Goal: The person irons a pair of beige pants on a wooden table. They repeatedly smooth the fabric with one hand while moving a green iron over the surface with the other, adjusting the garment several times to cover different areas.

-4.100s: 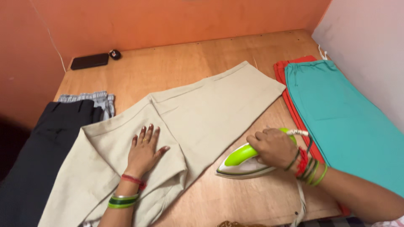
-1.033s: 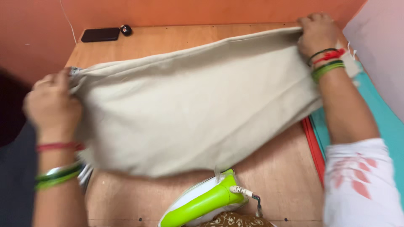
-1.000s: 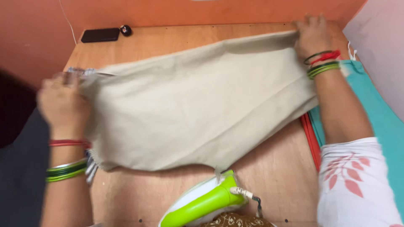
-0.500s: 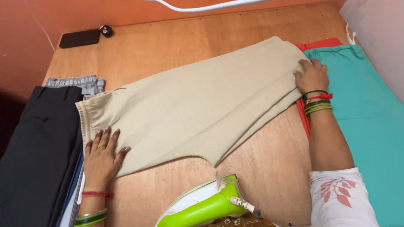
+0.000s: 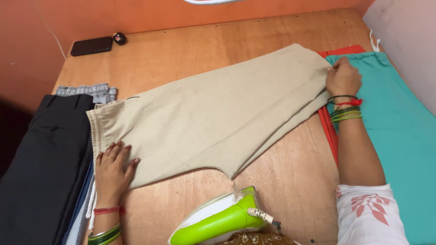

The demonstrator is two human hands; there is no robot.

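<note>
Beige trousers (image 5: 209, 118) lie folded flat across the wooden table (image 5: 190, 50), waistband to the left, leg ends to the right. My left hand (image 5: 113, 168) rests palm down on the waistband corner, fingers spread. My right hand (image 5: 344, 78) pinches the leg ends at the far right, beside the teal cloth. A green and white iron (image 5: 218, 220) stands near the front edge, apart from both hands.
Black trousers (image 5: 41, 168) and a grey striped garment (image 5: 88, 92) lie at the left. Teal cloth (image 5: 395, 122) over red cloth (image 5: 329, 129) covers the right side. A dark phone (image 5: 91, 46) and a small round black object (image 5: 119, 38) sit at the back left.
The trousers, held up in the air a second ago, now lie flat on the table. My left hand went from gripping the waistband to pressing it; my right stays at the leg ends.
</note>
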